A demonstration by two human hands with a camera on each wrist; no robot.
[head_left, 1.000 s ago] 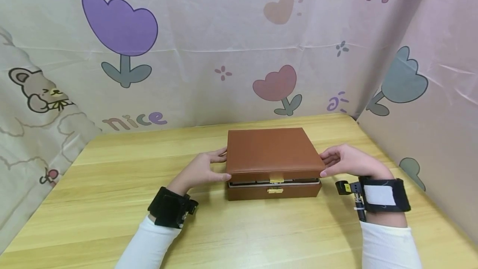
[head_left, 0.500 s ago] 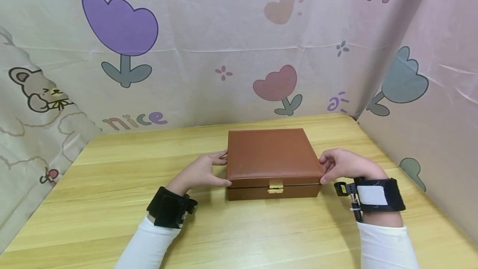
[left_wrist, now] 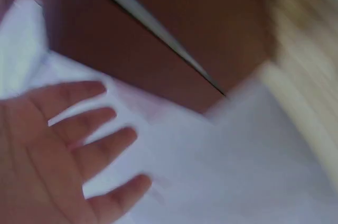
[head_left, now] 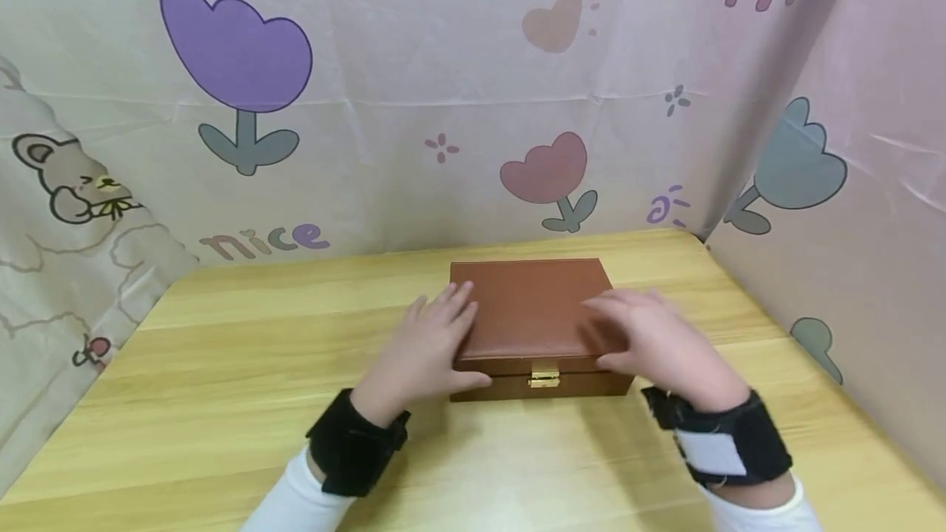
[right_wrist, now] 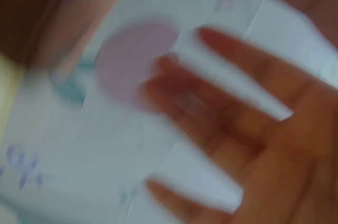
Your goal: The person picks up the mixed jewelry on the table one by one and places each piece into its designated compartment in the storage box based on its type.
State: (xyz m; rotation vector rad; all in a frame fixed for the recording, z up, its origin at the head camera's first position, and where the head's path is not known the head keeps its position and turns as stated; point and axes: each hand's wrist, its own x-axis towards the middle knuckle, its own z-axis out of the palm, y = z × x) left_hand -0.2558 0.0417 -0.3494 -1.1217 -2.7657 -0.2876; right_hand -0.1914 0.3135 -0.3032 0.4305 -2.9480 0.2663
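A brown leather-look box (head_left: 532,306) with its lid down sits on the table. A gold clasp (head_left: 544,378) shows at the middle of its front. My left hand (head_left: 424,351) is over the box's left edge, fingers spread; in the left wrist view the left palm (left_wrist: 37,155) faces the box (left_wrist: 153,39) with nothing in it. Above the box's right front corner is my right hand (head_left: 661,343), blurred by motion, its fingers loosely extended. The right wrist view shows the right hand's fingers (right_wrist: 222,129) apart and holding nothing.
The box rests on a light wood-grain table (head_left: 259,368). A printed cloth (head_left: 399,48) with flowers and a bear hangs behind the table and along both sides. Black straps with small cameras are around both wrists.
The lid has come down from slightly raised to closed on the box. Both hands have since let go of its sides and lifted inward over its edges.
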